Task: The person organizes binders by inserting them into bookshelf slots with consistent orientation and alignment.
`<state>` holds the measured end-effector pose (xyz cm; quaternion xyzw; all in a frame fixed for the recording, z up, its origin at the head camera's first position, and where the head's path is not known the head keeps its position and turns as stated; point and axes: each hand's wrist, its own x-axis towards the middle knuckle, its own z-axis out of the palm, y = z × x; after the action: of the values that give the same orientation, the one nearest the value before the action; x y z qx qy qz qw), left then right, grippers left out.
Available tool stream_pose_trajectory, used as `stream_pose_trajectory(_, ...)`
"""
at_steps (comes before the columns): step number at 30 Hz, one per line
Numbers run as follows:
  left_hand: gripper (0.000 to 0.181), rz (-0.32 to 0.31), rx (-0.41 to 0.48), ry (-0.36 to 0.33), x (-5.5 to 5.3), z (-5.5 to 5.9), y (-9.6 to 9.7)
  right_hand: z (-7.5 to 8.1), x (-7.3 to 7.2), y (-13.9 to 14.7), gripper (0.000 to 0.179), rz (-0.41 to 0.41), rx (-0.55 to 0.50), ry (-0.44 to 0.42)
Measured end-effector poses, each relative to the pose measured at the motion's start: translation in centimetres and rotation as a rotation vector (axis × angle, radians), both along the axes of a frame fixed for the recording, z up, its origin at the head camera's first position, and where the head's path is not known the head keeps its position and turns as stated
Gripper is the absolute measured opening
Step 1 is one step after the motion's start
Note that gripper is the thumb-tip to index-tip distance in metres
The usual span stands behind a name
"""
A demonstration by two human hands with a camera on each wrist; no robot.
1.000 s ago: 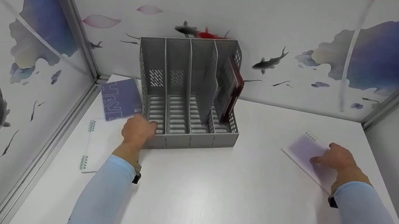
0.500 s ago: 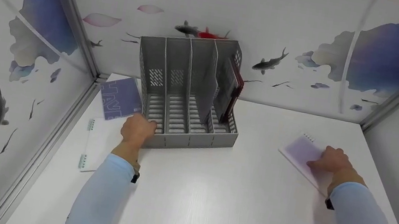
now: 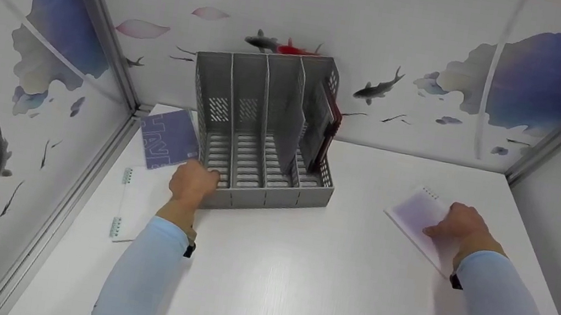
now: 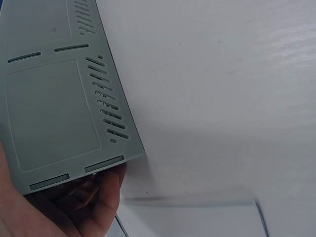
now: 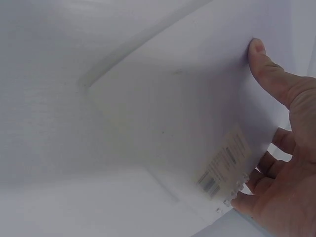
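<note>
My left hand [image 3: 192,183] grips the front left corner of a grey file organizer [image 3: 283,198]. Its curled fingers [image 4: 106,202] hook under the slotted side in the left wrist view. At the right of the table, my right hand [image 3: 462,227] holds a pale purple spiral notebook [image 3: 411,213] by its right edge. In the right wrist view the thumb [image 5: 269,69] presses on the cover, while the other fingers curl at the edge near the coil. A barcode label [image 5: 224,163] shows on the notebook there.
A dark red notebook [image 3: 331,132] stands in the organizer's rightmost slot. Left of the organizer lie a blue-purple notebook [image 3: 169,138] and a white ring-bound notebook [image 3: 136,208]. Printed walls [image 3: 416,33] enclose the white table [image 3: 295,282] at the back and sides.
My right hand has shifted slightly left with the purple notebook, its index finger now folded down with the others. My left hand and the organizer stay where they were.
</note>
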<state>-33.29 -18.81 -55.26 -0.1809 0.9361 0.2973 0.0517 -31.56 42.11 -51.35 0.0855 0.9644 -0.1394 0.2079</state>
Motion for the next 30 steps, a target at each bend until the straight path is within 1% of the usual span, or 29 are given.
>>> stream_pose_trajectory(3, 0.042, 0.0, -0.013, -0.002, 0.0, -0.1, 0.0, 0.1, 0.1, -0.1, 0.099, 0.005, -0.004, 0.021)
stream_pose_trajectory(7, 0.046, -0.01, -0.022, -0.003, 0.0, -0.2, 0.0, -0.2, 0.0, 0.1, 0.085, 0.02, 0.027, 0.069)
stream_pose_trajectory(12, 0.043, -0.008, -0.01, 0.003, -0.1, -0.1, 0.0, -1.5, -1.4, 1.2, 0.076, 0.021, 0.078, 0.109)
stream_pose_trajectory(15, 0.042, 0.0, -0.005, 0.005, -0.2, -0.1, 0.0, -2.0, -2.1, 1.6, 0.075, 0.048, 0.099, 0.115)
stream_pose_trajectory(19, 0.043, -0.003, -0.002, 0.004, -0.2, -0.1, -0.1, -2.0, -2.5, 1.6, 0.073, 0.083, 0.12, 0.108)
stream_pose_trajectory(24, 0.043, -0.002, -0.003, 0.001, -0.1, -0.1, -0.2, -1.8, -2.7, 1.1, 0.067, 0.106, 0.112, 0.097)
stream_pose_trajectory(30, 0.045, -0.006, 0.003, -0.002, -0.2, 0.0, -0.2, -1.5, -2.6, 0.9, 0.055, 0.128, 0.106, 0.114)
